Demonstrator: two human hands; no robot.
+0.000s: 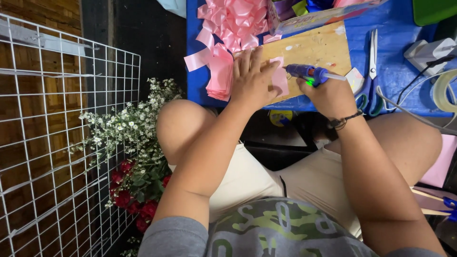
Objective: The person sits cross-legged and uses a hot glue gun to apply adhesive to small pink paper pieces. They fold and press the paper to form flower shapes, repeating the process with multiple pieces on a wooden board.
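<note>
1. Pink ribbon piece [280, 75] is laid flat on the wooden board [318, 51] at the near edge of the blue table [400, 43], and it is pressed down by the left hand [251, 80], whose fingers are spread apart and flat, clamped on nothing.
2. Just beside it, a purple hot glue gun [307, 72] is gripped by the right hand [328, 93], with the fingers closed around the body; the nozzle is pointed toward the right edge of the ribbon piece, very near to it or touching, which cannot be told.
3. To do this step well, it is judged that the ribbon should be kept still and flat, the glue given in a small dot, and the left fingertips kept away from the hot nozzle.
4. A stack of folded pink ribbon [220, 78] is seen left of the hand, and blue-handled scissors [370, 76] to the right.
5. Farther, a pile of pink ribbon bows [235, 21] is placed.
</note>
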